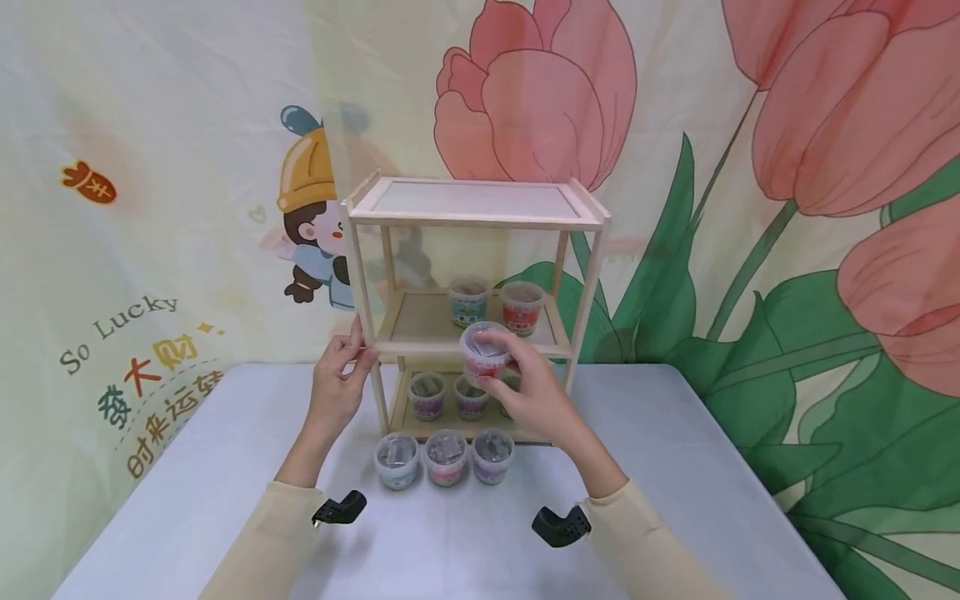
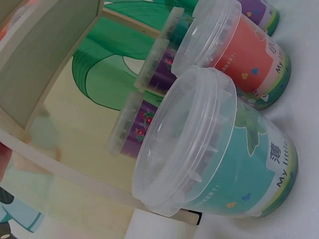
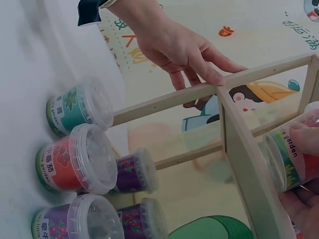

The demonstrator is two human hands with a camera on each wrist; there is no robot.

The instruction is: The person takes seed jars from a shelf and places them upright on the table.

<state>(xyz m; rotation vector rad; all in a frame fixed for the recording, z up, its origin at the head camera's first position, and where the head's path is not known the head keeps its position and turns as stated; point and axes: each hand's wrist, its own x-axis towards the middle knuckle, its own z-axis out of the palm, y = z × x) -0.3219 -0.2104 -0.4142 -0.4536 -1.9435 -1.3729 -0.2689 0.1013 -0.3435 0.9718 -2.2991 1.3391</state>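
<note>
Your right hand (image 1: 536, 387) grips a red-labelled cup (image 1: 480, 350) near the front edge of the middle shelf (image 1: 420, 321), where two other cups (image 1: 468, 308) stand. Your left hand (image 1: 337, 379) holds the left front post (image 1: 357, 275) of the wooden rack (image 1: 480, 222). Three lidded cups (image 1: 446, 460) stand in a row on the surface (image 1: 637, 500). Beside two purple-labelled cups (image 1: 427, 402) on the bottom shelf (image 1: 399, 420) seems to be a third, mostly hidden.
</note>
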